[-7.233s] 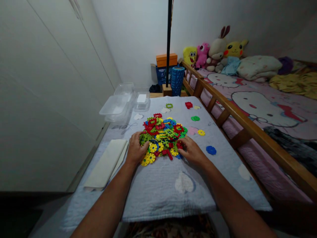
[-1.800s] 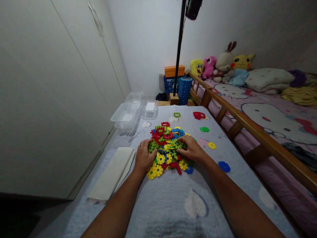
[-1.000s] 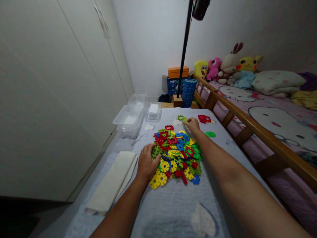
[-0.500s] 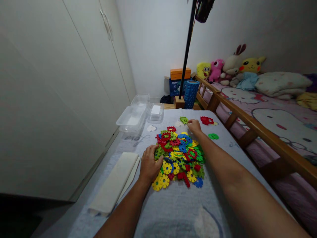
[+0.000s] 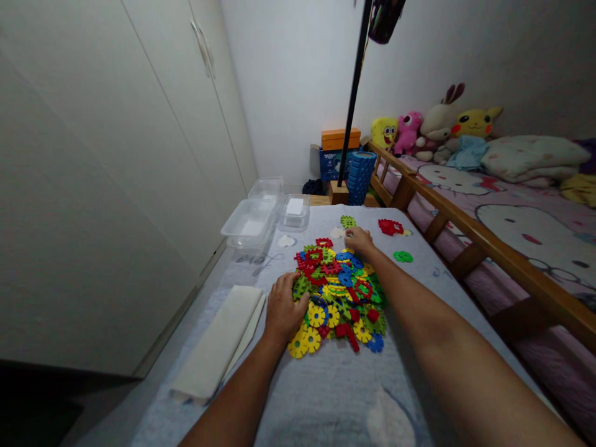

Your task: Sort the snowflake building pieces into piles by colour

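Note:
A heap of plastic building pieces (image 5: 333,288) in red, yellow, blue and green lies on the cloth between my arms. My left hand (image 5: 285,307) rests against the heap's left side, thumb apart from the fingers, touching green pieces but gripping none. Over the heap's far edge, my right hand (image 5: 358,239) is held with its fingers loosely bent downward. Nothing shows in it, though its fingertips are partly hidden. Just beyond it lies a light green lattice piece (image 5: 347,221). Farther right are red pieces (image 5: 390,226) and a green round piece (image 5: 403,256).
Clear plastic containers (image 5: 249,218) stand at the far left, with a smaller clear box (image 5: 295,211) beside them. A folded cream cloth (image 5: 218,344) lies left of my left arm. A wooden bed rail (image 5: 447,223) borders the right side; a white cupboard (image 5: 116,186) borders the left.
My right hand has drawn back from beside the light green lattice piece toward the heap, leaving that piece lying on the cloth. My left hand stays at the heap's left side.

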Demonstrator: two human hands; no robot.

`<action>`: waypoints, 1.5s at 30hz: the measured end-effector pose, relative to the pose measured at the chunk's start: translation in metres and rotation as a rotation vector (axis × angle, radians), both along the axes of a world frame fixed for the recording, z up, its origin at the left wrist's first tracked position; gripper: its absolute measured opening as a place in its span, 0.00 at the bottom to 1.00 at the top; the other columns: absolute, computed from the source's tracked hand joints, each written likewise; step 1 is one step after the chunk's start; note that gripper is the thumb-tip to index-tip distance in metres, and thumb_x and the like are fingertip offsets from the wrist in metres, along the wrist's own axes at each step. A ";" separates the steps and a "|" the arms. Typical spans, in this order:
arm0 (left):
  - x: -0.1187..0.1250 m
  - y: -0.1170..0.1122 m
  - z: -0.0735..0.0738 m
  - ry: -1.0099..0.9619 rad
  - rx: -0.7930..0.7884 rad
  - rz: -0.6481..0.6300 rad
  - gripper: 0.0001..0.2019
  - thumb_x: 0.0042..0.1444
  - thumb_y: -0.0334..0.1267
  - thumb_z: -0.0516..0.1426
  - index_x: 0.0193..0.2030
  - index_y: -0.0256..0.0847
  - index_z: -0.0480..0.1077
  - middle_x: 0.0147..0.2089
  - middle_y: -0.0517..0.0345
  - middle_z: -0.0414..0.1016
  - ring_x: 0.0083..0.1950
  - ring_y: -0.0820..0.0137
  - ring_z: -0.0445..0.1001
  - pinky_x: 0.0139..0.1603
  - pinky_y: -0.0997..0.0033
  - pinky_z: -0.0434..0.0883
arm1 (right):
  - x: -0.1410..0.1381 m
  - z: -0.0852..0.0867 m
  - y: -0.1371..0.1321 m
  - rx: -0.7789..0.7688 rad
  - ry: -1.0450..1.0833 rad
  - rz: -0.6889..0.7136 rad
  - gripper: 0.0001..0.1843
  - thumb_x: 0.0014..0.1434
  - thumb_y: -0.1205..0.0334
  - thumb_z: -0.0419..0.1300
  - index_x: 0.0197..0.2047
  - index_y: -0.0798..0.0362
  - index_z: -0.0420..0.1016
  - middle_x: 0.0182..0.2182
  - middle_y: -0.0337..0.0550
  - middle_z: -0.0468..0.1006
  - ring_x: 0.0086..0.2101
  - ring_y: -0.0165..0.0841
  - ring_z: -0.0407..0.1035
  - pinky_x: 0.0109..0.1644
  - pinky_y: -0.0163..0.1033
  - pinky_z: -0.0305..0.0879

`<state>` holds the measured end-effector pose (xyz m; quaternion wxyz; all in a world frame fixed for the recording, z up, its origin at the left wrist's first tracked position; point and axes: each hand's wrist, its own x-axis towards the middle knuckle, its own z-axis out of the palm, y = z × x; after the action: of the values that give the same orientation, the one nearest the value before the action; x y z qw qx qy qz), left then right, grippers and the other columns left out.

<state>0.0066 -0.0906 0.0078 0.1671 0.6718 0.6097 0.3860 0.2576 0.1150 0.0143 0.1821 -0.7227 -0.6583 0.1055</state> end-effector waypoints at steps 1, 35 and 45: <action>0.000 0.000 0.000 -0.001 -0.001 0.000 0.20 0.55 0.37 0.59 0.55 0.43 0.68 0.57 0.49 0.73 0.59 0.56 0.70 0.62 0.50 0.67 | -0.002 0.002 -0.001 0.015 0.012 0.013 0.17 0.57 0.63 0.59 0.49 0.49 0.81 0.54 0.46 0.78 0.55 0.43 0.69 0.61 0.46 0.63; -0.004 0.003 -0.003 -0.072 0.020 -0.027 0.22 0.57 0.43 0.58 0.58 0.42 0.67 0.60 0.46 0.71 0.65 0.55 0.68 0.67 0.48 0.65 | 0.025 0.051 -0.063 0.109 0.086 0.257 0.15 0.56 0.67 0.59 0.43 0.54 0.84 0.37 0.44 0.82 0.36 0.35 0.73 0.43 0.35 0.65; -0.004 0.002 -0.002 -0.071 0.008 -0.034 0.21 0.58 0.43 0.58 0.58 0.44 0.66 0.59 0.47 0.71 0.64 0.55 0.68 0.67 0.48 0.65 | 0.111 0.030 -0.019 0.178 -0.019 -0.238 0.21 0.53 0.69 0.55 0.46 0.52 0.84 0.45 0.49 0.84 0.46 0.41 0.75 0.48 0.40 0.66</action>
<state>0.0022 -0.0890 0.0062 0.1923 0.6688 0.5903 0.4091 0.3689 0.0956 0.0444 0.2506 -0.7775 -0.5766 0.0177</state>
